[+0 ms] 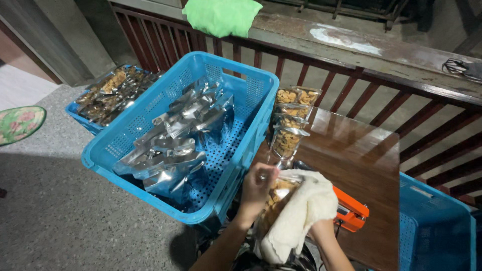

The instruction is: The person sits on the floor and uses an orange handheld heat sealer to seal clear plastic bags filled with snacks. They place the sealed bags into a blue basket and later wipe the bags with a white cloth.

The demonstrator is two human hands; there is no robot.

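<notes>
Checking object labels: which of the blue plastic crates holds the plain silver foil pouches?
The large perforated blue crate by the left hand; silver foil pouches fill it.

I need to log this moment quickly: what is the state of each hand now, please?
Left hand: closed on the top of a snack pouch.
Right hand: mostly hidden under the cream cloth it presses on the pouch; grip cannot be told.

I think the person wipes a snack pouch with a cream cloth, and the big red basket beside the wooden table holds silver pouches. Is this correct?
Not fully: the basket is blue, not red, as the head view shows. The rest holds: the left hand grips a snack pouch, the right hand presses a cream cloth on it, and silver pouches lie in that basket beside the wooden table.
</notes>
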